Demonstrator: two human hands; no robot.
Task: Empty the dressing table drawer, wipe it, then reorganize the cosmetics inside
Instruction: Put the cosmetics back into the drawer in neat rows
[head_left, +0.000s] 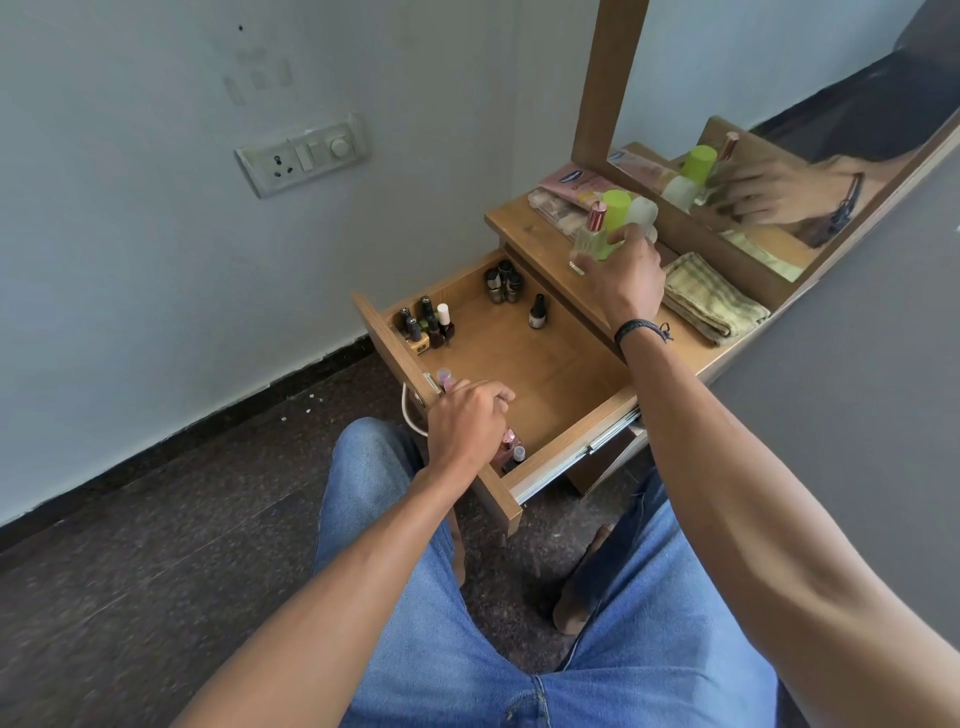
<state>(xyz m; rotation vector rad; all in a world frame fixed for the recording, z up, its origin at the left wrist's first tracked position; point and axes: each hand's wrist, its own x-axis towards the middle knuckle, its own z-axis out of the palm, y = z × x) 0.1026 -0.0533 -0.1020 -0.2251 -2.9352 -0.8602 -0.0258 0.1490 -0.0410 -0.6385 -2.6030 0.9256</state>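
The wooden drawer (550, 358) stands pulled out below the dressing table top (524, 228). Nail polish bottles (428, 325) cluster in its far left corner, dark bottles (503, 283) at the back, and a single dark bottle (537, 312) stands apart. My left hand (467, 415) is curled inside the drawer's front, gripping a small pink-capped bottle (444, 378). A pink bottle (506, 447) stands in the near corner. My right hand (621, 275) holds a clear perfume bottle (589, 236) at the table top, beside a green-capped bottle (615, 213).
A folded green-checked cloth (711, 301) lies on the table top to the right. A pink tube (571, 179) and a compact case lie at the table's back. The mirror (779, 171) leans behind. My legs in jeans are below the drawer. A switchboard (301, 153) is on the wall.
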